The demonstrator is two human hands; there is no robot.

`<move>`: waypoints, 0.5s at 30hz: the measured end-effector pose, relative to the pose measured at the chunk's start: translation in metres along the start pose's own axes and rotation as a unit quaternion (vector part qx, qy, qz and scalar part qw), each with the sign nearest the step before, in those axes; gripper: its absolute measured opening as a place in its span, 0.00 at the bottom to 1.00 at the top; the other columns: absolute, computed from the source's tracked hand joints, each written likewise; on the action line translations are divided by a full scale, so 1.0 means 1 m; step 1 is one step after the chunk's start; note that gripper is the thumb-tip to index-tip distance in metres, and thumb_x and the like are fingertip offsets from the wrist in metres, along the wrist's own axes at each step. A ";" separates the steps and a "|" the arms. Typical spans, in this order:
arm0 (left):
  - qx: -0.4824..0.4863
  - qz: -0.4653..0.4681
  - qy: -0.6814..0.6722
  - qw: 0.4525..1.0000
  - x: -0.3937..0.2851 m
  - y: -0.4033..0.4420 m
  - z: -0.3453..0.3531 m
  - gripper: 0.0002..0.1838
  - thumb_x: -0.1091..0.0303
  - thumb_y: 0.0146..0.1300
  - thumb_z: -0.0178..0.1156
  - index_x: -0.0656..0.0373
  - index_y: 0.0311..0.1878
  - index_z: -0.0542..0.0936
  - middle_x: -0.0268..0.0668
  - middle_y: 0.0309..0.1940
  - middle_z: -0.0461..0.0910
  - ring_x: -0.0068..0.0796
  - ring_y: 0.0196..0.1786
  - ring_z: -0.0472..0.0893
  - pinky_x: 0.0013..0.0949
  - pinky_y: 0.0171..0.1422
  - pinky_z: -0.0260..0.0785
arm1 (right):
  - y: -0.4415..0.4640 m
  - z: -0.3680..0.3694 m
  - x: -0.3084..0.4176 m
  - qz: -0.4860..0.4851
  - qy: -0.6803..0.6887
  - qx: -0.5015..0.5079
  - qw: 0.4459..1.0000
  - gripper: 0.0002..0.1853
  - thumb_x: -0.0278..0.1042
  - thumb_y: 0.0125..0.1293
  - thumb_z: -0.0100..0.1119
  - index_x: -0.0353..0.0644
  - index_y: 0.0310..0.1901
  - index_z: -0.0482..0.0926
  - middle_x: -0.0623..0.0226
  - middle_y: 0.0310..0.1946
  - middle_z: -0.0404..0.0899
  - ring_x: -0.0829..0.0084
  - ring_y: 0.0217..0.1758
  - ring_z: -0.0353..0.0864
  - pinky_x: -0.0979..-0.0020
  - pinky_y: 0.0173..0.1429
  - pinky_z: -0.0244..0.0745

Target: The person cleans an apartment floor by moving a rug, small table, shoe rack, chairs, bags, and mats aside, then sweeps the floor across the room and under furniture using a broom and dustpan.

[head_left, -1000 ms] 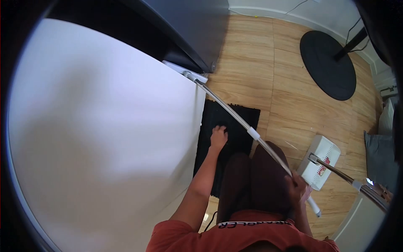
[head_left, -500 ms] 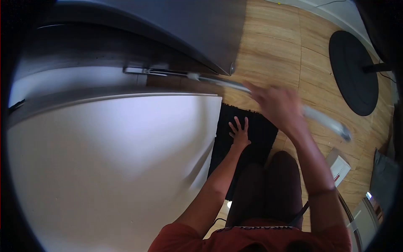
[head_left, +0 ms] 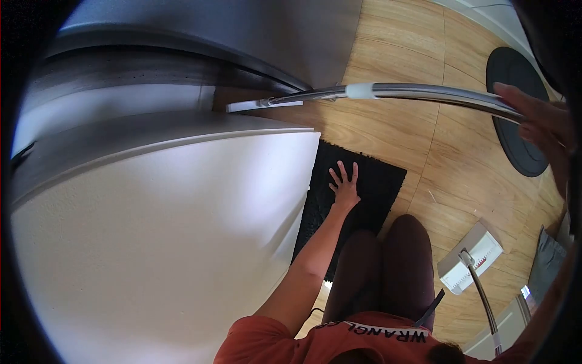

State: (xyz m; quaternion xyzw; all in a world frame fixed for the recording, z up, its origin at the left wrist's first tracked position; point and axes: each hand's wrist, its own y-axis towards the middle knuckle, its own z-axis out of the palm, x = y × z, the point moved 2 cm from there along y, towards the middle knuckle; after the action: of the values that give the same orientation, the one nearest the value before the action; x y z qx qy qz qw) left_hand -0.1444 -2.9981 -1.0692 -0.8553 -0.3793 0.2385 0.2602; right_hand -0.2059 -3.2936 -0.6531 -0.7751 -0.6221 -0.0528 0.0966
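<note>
My left hand [head_left: 345,191] lies flat with spread fingers on a black mat [head_left: 382,176], beside a large white panel [head_left: 182,230]. At the right edge, my right hand [head_left: 539,118] is closed round the metal pole [head_left: 436,92] of a long-handled broom. The pole crosses the view above the floor, and its flat white head [head_left: 242,106] rests in the gap between the panel and a dark grey appliance [head_left: 285,36]. Part of my right hand blends into the dark edge of the view.
A white dustpan [head_left: 476,246] with an upright metal handle stands on the wooden floor to the right of my knees. A round black base [head_left: 515,145] is at the upper right. A grey bag [head_left: 545,264] lies at the right edge.
My right hand has moved far right, drawing the pole and its head rightward out of the gap. My left hand has shifted slightly and its fingers have spread since the earliest frame.
</note>
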 end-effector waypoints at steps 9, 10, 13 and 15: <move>-0.004 -0.002 -0.002 1.000 0.001 0.001 -0.002 0.60 0.70 0.38 0.71 0.40 0.68 0.36 0.52 0.66 0.22 0.70 0.65 0.30 0.71 0.56 0.50 | 0.037 0.178 0.027 -0.039 -0.048 -0.051 0.997 0.23 0.35 0.60 0.52 0.58 0.58 0.66 0.70 0.21 0.74 0.77 0.16 0.73 0.73 0.17 0.69; -0.008 0.002 -0.005 1.000 0.001 0.001 -0.002 0.60 0.70 0.38 0.71 0.40 0.68 0.36 0.52 0.66 0.22 0.70 0.64 0.30 0.71 0.56 0.50 | 0.046 0.212 0.032 -0.022 0.000 -0.024 0.999 0.23 0.34 0.60 0.49 0.57 0.59 0.64 0.66 0.23 0.74 0.73 0.18 0.75 0.70 0.19 0.70; -0.012 0.003 -0.014 1.000 -0.003 0.001 -0.002 0.60 0.70 0.38 0.71 0.40 0.68 0.36 0.52 0.66 0.21 0.71 0.64 0.29 0.72 0.56 0.50 | 0.062 0.304 0.044 -0.026 0.048 -0.045 0.998 0.22 0.35 0.61 0.48 0.57 0.59 0.64 0.63 0.24 0.73 0.68 0.21 0.77 0.67 0.22 0.73; -0.007 -0.002 -0.016 1.000 0.000 -0.001 0.000 0.60 0.71 0.39 0.70 0.40 0.68 0.36 0.51 0.66 0.21 0.71 0.64 0.29 0.72 0.56 0.49 | 0.074 0.336 0.045 -0.020 0.067 -0.079 0.994 0.23 0.35 0.60 0.48 0.58 0.58 0.64 0.63 0.24 0.74 0.66 0.21 0.77 0.67 0.22 0.73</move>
State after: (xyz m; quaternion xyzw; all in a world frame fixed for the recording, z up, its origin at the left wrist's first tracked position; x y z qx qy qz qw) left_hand -0.1446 -2.9972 -1.0688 -0.8525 -0.3866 0.2491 0.2483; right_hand -0.1364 -3.1934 -0.9781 -0.7623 -0.6237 -0.1555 0.0756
